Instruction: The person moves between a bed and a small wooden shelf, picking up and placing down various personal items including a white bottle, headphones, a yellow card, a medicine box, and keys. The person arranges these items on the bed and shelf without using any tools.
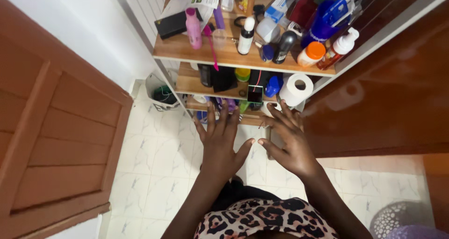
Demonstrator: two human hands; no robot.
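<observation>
My left hand (220, 143) is stretched forward with fingers spread, holding nothing, in front of a wooden shelf unit (187, 52). My right hand (289, 141) is beside it, fingers apart and empty, reaching toward the lower shelves just below a white toilet paper roll (296, 89). The top shelf holds a pink bottle (193, 28), a white spray bottle (246, 35), a blue bottle (327, 17) and an orange-capped jar (311, 53). A small phone-like device (255, 93) stands on the middle shelf.
A brown wooden door (61, 127) stands at the left and a dark wooden cabinet (388, 103) at the right. A small white bin (161, 93) sits on the white tiled floor (154, 164) by the wall. A patterned basket (397, 218) is at the lower right.
</observation>
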